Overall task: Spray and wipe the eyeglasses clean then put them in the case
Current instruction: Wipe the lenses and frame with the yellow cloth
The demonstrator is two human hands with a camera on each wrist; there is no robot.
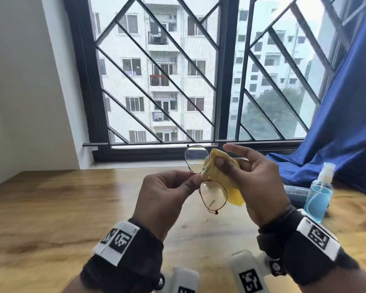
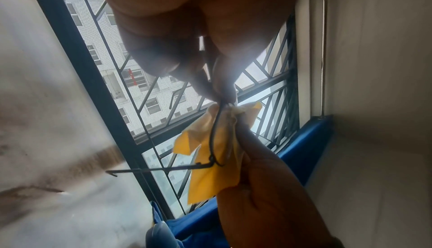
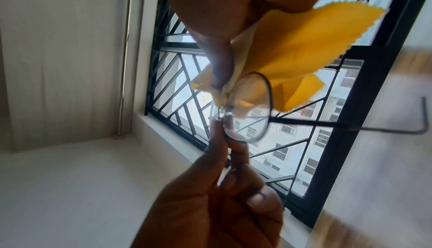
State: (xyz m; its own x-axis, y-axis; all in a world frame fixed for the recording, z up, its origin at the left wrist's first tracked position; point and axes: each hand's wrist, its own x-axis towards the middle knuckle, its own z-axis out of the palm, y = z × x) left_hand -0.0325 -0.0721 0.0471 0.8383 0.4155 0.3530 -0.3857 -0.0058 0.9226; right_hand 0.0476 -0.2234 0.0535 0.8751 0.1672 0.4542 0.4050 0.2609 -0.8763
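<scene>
Above the table: I hold the eyeglasses (image 1: 206, 179) up in the window light, so I can see smudges.
Left hand (image 1: 167, 193): it pinches the frame at the middle, keeping my fingers off the glass.
Right hand (image 1: 251, 176): it squeezes the yellow cloth (image 1: 218, 174) around one lens to rub it.
Spray bottle (image 1: 319, 193): it stands on the table (image 1: 51, 208), near my right wrist.

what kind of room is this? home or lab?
Most likely a home, an upper-floor flat. A grilled window looks onto apartment blocks, a blue curtain hangs beside it, and the work goes on over a wooden table.
</scene>
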